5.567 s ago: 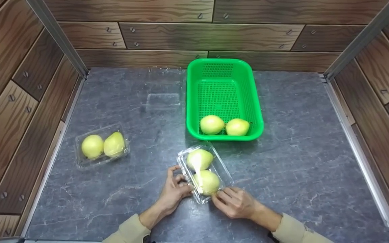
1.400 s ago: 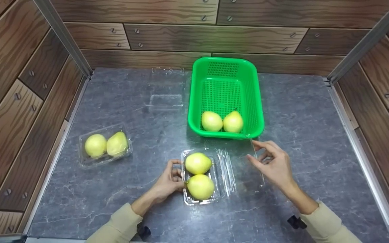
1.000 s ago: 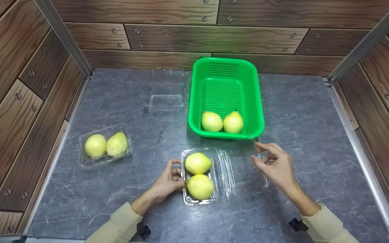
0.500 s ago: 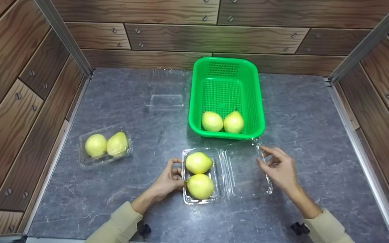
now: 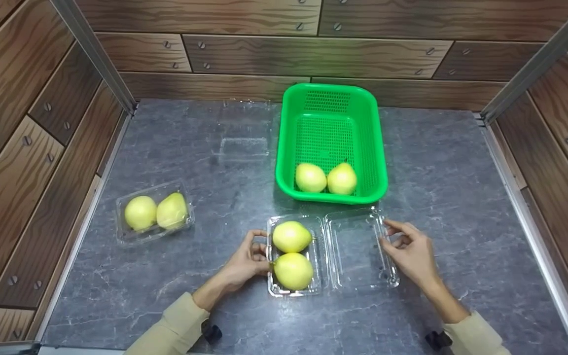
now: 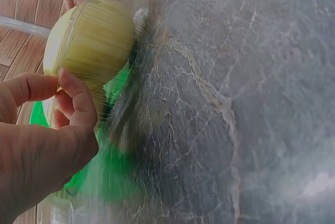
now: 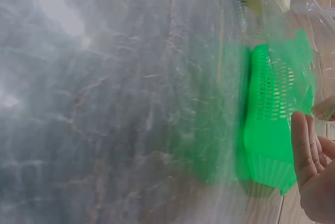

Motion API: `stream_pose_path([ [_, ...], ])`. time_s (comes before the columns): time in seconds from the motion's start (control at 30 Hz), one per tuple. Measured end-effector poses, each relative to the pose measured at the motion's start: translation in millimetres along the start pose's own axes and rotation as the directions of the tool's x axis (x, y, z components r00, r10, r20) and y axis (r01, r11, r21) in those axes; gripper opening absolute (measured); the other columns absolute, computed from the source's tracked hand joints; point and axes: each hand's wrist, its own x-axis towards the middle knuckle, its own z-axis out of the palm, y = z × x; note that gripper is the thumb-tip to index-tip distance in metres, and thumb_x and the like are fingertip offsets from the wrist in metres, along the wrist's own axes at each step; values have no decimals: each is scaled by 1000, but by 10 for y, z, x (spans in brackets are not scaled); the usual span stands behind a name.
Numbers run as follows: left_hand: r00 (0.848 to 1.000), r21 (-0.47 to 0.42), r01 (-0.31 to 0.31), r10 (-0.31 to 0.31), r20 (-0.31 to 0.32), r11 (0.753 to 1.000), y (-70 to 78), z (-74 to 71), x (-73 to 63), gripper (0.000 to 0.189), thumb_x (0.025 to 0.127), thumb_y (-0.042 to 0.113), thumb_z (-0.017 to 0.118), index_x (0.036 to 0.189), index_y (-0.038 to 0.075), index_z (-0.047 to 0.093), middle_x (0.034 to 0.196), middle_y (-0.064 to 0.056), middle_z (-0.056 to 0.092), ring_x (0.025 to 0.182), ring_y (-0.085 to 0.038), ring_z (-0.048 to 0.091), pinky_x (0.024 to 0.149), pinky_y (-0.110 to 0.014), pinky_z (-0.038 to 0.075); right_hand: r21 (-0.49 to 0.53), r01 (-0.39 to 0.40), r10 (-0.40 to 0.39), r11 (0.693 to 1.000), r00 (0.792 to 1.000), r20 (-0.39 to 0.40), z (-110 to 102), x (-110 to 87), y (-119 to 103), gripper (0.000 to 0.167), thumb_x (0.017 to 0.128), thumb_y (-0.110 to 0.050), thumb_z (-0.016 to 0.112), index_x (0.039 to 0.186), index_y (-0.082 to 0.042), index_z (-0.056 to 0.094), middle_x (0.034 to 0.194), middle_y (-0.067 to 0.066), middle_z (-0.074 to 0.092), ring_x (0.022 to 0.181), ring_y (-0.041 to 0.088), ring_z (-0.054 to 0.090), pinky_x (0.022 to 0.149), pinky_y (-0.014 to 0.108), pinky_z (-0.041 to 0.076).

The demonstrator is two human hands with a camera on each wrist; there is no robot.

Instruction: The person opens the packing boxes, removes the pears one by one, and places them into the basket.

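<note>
At the near center of the desk, a clear plastic clamshell container has its base on the left and its lid unfolded to the right along a ribbed hinge. Two yellow-green pears sit in the base, one behind the other: the rear pear has its stem toward the lid, the front pear toward the left. The left hand pinches the left rim of the base between thumb and fingers. The right hand pinches the outer right edge of the lid. Whether the lid touches the desk cannot be told.

Directly behind the container stands a green perforated basket, with two more pears, the left one and the right one, at its near end. Well apart to the left, a second clear container holds two pears side by side. Left of the basket lies further clear plastic packaging.
</note>
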Motion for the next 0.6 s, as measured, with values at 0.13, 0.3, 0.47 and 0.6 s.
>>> stream_pose_path([
  [0.13,1000,-2,-1,1,0,1000,11,2,7,75,82,-16,68,144,1,30,96,-5,57,74,-11,60,66,-23,59,12,-50,50,999,999,21,-11,-8,39,42,79,14,81,120,3,76,94,21,72,59,-1,61,53,11,52],
  [0.3,1000,-4,0,0,-8,1000,18,3,20,75,81,-17,68,144,1,32,97,-6,58,74,-11,59,66,-23,59,67,-173,169,983,984,54,-37,-1,49,42,80,12,81,121,6,74,88,13,70,55,4,62,45,18,51],
  [0.47,1000,7,8,-8,-15,1000,16,10,36,76,80,-17,69,144,2,33,97,-6,58,74,-11,60,66,-24,59,83,-285,276,955,955,104,-62,16,83,46,82,8,81,127,8,69,86,1,66,51,7,60,43,27,55],
  [0.6,1000,7,5,-5,-14,1000,19,19,48,75,80,-17,69,143,2,34,97,-6,58,74,-11,60,66,-24,59,103,-334,319,937,938,134,-77,30,117,50,82,7,82,129,9,67,86,-1,66,50,8,59,43,29,57],
])
